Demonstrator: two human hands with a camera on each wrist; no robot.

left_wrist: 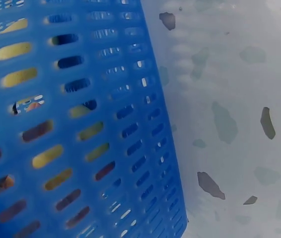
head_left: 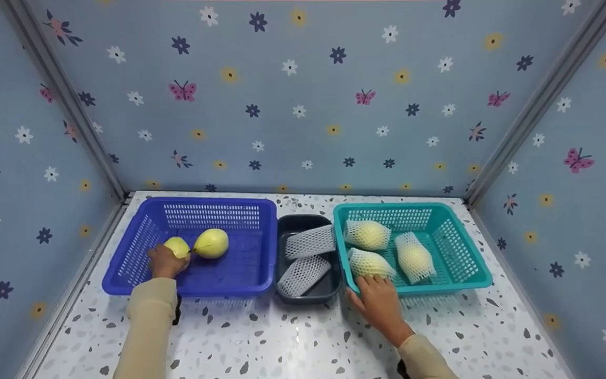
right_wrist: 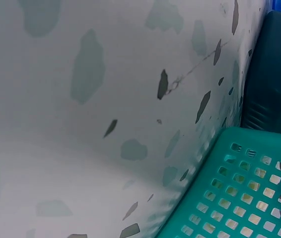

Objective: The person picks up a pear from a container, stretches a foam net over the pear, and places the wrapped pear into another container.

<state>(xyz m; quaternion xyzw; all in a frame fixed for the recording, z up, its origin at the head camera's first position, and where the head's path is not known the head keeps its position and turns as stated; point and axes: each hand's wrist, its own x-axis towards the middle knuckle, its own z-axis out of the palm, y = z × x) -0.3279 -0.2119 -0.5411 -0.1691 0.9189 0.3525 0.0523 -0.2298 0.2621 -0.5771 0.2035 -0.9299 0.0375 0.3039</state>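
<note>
- Head view, left of the frame: the left hand (head_left: 165, 263) has its fingers curled round a bare yellow pear (head_left: 178, 246), gripping it inside the blue basket (head_left: 219, 290).
- A second bare pear (head_left: 212, 243) lies just right of it in the same basket, its stem pointing toward the held one.
- Lower right of centre, the right hand (head_left: 379, 304) reaches over the near rim of the teal basket (head_left: 440, 287), fingertips at the lower edge of a netted pear (head_left: 370, 262); whether they pinch it or merely rest there, I can't tell.
- Two more pears in white foam nets share that basket: one above (head_left: 367, 235), one to the right (head_left: 414, 258).
- Between the baskets, at mid-frame, a dark tray (head_left: 329, 287) holds two foam nets (head_left: 303, 276), one above the other.
- Left wrist view: slotted basket wall fills the left side, yellow showing through the slots.
- Right wrist view: teal basket at lower right, dark tray at upper right, speckled tabletop (right_wrist: 56, 148) elsewhere.
</note>
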